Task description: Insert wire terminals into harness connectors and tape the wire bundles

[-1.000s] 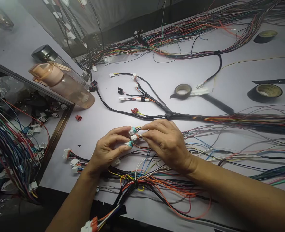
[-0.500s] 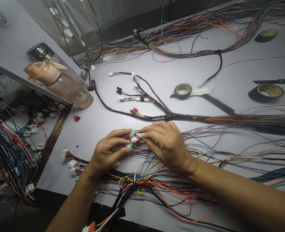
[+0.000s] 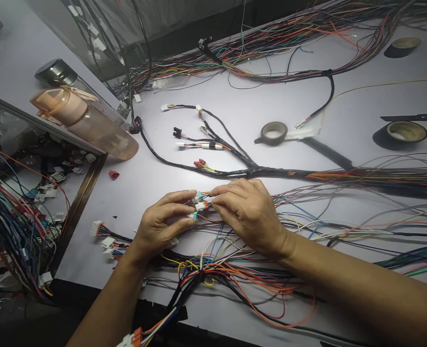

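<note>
My left hand (image 3: 166, 219) is closed around a small cluster of wire connectors (image 3: 200, 206), white with teal and orange parts, held between thumb and fingers. From the right, my right hand (image 3: 251, 212) pinches thin wires (image 3: 206, 194) just behind those connectors. Its fingertips hide where the wires enter. Just beyond both hands lies a taped wiring harness (image 3: 254, 171), its branches ending in white, black and red connectors. Closer to me, a second bundle (image 3: 200, 275) of orange, white, blue and black wires spreads out below my hands.
A peach-capped bottle (image 3: 86, 123) and a dark-lidded one (image 3: 56, 72) stand at the left. Tape rolls (image 3: 274, 133) and a black knife (image 3: 412, 117) lie at the right. A long wire bundle (image 3: 271, 72) runs along the back. Loose connectors and wires (image 3: 21, 226) fill a lower-left bin.
The view has shifted slightly, moving the bottles and harness a little up and left in the picture. Both hands keep nearly the same pose on the connectors and wires.
</note>
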Demonstrator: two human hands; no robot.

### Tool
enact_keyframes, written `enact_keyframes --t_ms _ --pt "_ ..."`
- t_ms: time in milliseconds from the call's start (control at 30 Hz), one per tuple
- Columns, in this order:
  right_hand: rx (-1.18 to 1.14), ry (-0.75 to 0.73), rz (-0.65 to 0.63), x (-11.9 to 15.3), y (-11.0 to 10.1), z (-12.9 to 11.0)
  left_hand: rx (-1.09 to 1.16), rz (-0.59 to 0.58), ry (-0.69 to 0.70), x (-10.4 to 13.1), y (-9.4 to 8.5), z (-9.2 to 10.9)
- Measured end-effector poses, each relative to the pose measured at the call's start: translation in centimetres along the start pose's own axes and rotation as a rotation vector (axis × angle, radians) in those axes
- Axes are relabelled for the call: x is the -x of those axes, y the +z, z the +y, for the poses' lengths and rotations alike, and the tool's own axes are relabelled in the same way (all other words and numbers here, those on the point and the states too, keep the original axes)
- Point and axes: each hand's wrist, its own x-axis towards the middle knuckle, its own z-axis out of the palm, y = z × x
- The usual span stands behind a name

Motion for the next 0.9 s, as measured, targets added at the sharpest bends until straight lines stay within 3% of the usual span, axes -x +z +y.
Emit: enact_keyframes --t_ms 433,567,700,900 --pt "-0.001 0.009 0.023 0.0 -0.2 -0.3 0.157 -0.007 -0.039 0.1 -0.1 0.2" --pt "0.017 -0.042 0.04 -1.0 -1.4 -1.6 0.21 0.074 -0.017 0.5 -0.3 0.2" --pt "0.034 -0.122 -0.046 -1.7 -3.8 -3.5 0.318 0.053 -0.026 0.8 -0.5 0.6" --pt "0.004 -0.052 -0.126 0.4 -5.0 -6.1 0.455 0.09 -0.068 1.1 -0.5 1.3"
